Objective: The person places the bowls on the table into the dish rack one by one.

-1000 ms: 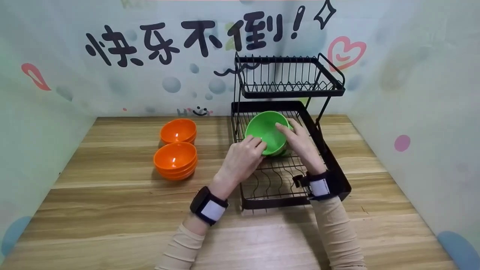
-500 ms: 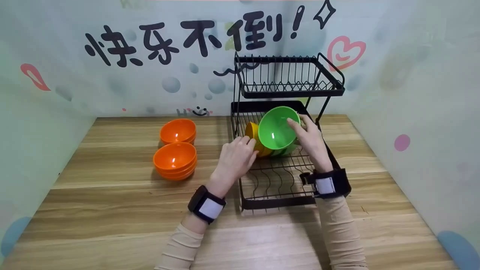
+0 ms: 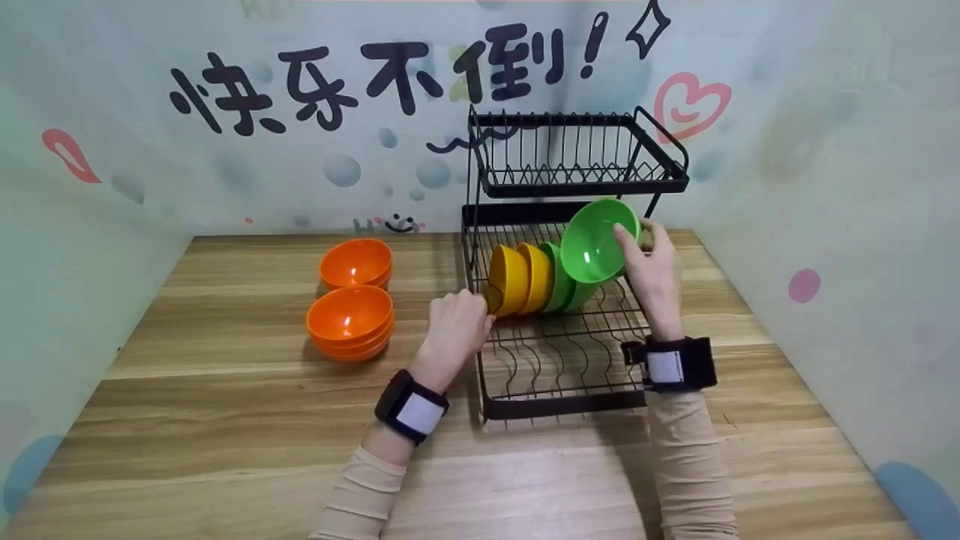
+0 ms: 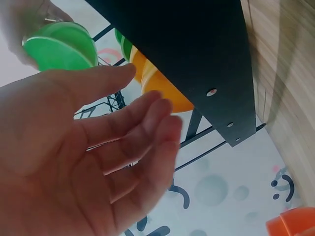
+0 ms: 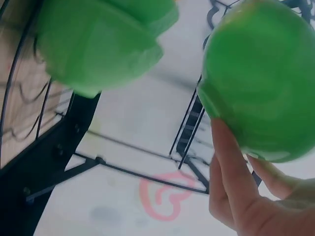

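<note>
Held green bowl (image 3: 597,243) now farther right

Pale walls (image 3: 847,172), black lettering (image 3: 406,82), wood-grain tabletop (image 3: 225,435)

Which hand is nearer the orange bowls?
The left hand: it is right of the orange bowls, by the rack; the right hand is farther right, holding a green bowl.

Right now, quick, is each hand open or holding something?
Left hand: open, fingers loosely bent, holding nothing.
Right hand: holding a green bowl, thumb inside it.
</note>
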{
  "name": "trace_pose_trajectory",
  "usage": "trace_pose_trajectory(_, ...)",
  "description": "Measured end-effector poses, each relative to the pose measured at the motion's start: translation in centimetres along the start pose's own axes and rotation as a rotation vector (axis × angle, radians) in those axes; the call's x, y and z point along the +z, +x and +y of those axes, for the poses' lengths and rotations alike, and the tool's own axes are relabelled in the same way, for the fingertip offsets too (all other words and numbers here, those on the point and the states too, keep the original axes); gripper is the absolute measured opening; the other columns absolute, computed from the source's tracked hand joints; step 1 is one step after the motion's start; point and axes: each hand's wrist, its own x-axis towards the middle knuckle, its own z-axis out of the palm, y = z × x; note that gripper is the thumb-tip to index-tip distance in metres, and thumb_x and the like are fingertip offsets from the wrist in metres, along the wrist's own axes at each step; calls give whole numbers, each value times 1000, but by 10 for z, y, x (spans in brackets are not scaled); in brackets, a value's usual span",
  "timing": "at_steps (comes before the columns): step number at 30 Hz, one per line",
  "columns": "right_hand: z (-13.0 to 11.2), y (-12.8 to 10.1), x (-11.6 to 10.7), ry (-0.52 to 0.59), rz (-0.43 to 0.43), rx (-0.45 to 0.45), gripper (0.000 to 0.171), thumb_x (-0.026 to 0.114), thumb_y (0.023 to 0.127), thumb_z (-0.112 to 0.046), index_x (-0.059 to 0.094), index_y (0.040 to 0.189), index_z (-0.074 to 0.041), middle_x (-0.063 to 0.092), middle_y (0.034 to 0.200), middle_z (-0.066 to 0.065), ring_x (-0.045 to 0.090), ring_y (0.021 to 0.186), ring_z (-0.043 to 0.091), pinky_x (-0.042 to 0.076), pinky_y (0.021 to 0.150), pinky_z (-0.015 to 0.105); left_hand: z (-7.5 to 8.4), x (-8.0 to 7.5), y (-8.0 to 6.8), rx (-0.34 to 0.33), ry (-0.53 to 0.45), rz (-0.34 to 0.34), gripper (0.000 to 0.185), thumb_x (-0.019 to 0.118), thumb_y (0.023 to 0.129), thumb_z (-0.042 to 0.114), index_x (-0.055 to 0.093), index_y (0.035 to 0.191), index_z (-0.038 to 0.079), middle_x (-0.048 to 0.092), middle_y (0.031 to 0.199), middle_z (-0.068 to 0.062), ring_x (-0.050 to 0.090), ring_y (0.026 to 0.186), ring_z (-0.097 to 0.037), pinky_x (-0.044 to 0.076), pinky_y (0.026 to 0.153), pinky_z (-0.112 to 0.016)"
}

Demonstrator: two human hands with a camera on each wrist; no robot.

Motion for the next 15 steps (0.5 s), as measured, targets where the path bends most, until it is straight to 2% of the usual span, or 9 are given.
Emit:
trace_pose_trajectory(5, 6, 5, -5, -64, 131, 17, 67, 54, 90, -52, 41, 140, -8, 56, 130, 24, 60, 113, 33, 53, 89, 43, 0, 0, -1, -27, -15, -68, 27, 66, 87, 28, 72, 85, 2, 69, 86, -14, 68, 78, -34, 55, 64, -45)
trace_pose_trajectory(10, 16, 10, -5, -122, 234, 1, 66, 58, 88, -52, 46, 136, -8, 58, 124, 22, 59, 107, 30, 50, 88, 40, 0, 2, -2, -35, -21, -85, 21, 67, 85, 22, 72, 84, 1, 69, 86, -15, 68, 79, -34, 55, 64, -46)
trace_pose_trajectory(15, 26, 16, -3, -174, 278, 9, 69, 59, 85, -55, 46, 135, -9, 54, 120, 20, 52, 104, 28, 46, 85, 38, 0, 3, -2, -34, -25, -71, 16, 64, 82, 14, 72, 82, 0, 69, 84, -15, 69, 77, -34, 55, 62, -46)
